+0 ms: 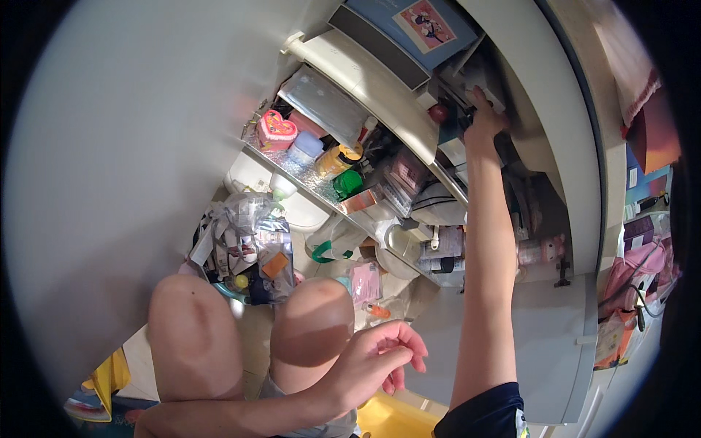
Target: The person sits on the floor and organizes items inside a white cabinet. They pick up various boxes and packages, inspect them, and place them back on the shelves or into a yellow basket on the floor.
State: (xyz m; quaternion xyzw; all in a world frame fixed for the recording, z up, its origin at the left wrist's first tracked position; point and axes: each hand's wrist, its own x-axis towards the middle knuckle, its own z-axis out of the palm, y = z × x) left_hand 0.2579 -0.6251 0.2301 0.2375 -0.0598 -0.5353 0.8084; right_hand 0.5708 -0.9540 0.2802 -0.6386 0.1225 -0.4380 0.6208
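Observation:
My right hand reaches far into an upper compartment of a cabinet, its fingers at a white box. Blur and shadow hide whether it grips anything. A small red round object lies just left of it, and a blue box with a pink picture is above. My left hand hangs over my knee, loosely curled with nothing in it. Beyond that hand, a pink packet and an orange-labelled item rest on the floor.
A foil-lined shelf carries a heart-shaped pink box, a yellow jar and a green-capped container. A filled bag stands before my knees. The cabinet door hangs at right; a grey wall borders the left.

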